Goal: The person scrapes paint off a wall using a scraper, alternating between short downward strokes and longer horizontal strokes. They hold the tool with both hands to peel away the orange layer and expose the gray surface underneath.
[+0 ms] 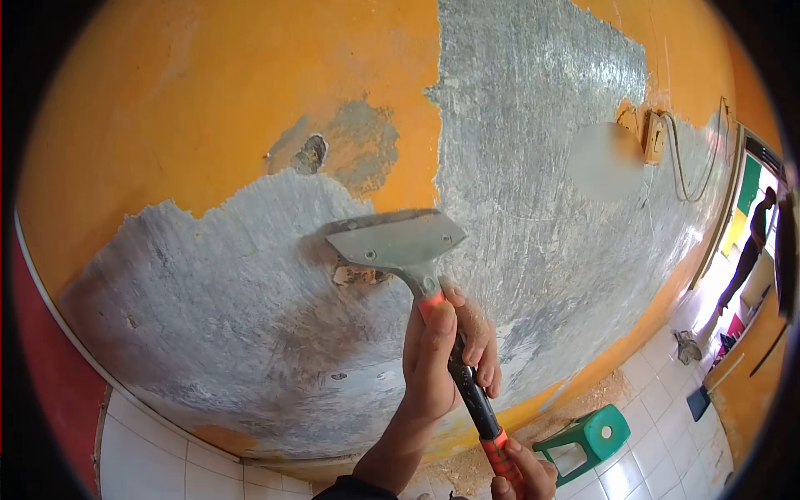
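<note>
A long-handled wall scraper (396,242) with a wide metal head is held up against the wall (275,250). Its blade edge lies near the border between the orange paint (208,100) and the bare grey plaster (533,125). My left hand (437,354) is wrapped round the upper handle, just below the head, thumb along the orange collar. Lower down, my right hand (529,475) grips the orange-and-black handle end and is partly cut off by the frame's bottom edge. Behind the scraper head is a chipped hole (357,275) showing reddish brick.
A green plastic stool (604,440) stands on the white tiles near scattered paint debris (596,400). To the right, a switch box (655,137) with a hanging cable (685,179) is fixed to the wall. A person (754,237) is by the bright doorway; a dustpan (698,403) lies below.
</note>
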A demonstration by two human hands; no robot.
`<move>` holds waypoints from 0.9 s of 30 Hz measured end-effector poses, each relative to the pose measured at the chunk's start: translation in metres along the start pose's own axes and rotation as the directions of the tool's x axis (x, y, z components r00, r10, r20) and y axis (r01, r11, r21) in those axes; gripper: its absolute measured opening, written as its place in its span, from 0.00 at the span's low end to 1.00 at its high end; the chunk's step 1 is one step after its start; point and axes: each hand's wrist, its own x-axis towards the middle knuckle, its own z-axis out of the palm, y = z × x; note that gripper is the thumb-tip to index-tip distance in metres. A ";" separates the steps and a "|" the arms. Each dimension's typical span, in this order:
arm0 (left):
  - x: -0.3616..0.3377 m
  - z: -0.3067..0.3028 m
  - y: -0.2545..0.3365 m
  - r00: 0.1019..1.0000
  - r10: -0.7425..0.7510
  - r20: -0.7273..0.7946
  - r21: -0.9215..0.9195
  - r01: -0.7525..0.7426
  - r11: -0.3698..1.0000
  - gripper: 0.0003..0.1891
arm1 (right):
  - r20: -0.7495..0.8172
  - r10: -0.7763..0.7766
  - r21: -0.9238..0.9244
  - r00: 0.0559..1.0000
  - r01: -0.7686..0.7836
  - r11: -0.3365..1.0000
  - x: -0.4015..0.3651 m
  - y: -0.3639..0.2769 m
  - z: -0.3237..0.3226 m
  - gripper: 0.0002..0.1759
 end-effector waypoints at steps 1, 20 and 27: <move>0.003 0.001 0.000 1.000 0.023 0.016 -0.010 -0.023 1.000 0.11 | 0.032 -0.047 -0.069 0.998 0.050 0.996 0.006 -0.004 -0.002 0.23; 0.012 0.016 -0.001 1.000 0.026 0.009 -0.197 -0.024 0.980 0.15 | 0.237 -0.006 -0.145 0.972 0.042 0.989 0.031 -0.010 -0.019 0.27; 0.010 0.019 -0.006 0.999 0.046 -0.021 -0.184 -0.049 0.982 0.16 | 0.265 -0.037 -0.092 0.964 0.063 0.994 0.032 -0.012 -0.029 0.27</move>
